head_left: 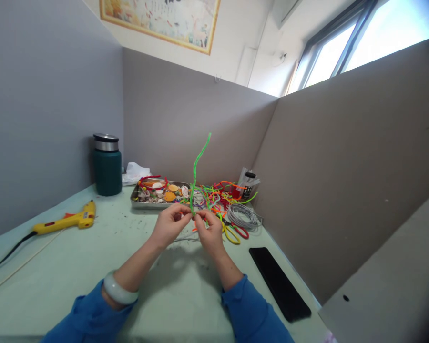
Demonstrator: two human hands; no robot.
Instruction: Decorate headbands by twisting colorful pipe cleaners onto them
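A bright green pipe cleaner (195,174) rises from between my fingertips, its free end curving up and to the right. My left hand (171,225) pinches its lower end between thumb and forefinger. Close beside it, almost touching, my right hand (209,231) is closed on the same lower part of the green stem. Both hands are held above the table, in front of a metal tray (148,206) of shells and small stones. Whatever lies right between the fingertips is mostly hidden.
Behind my right hand lie tangled coloured pipe cleaners (218,194), scissors (232,233) and coiled grey wire (243,216). A yellow glue gun (66,222) and a dark green flask (107,166) stand left. A black flat object (279,283) lies right. Grey partitions (193,119) enclose the table.
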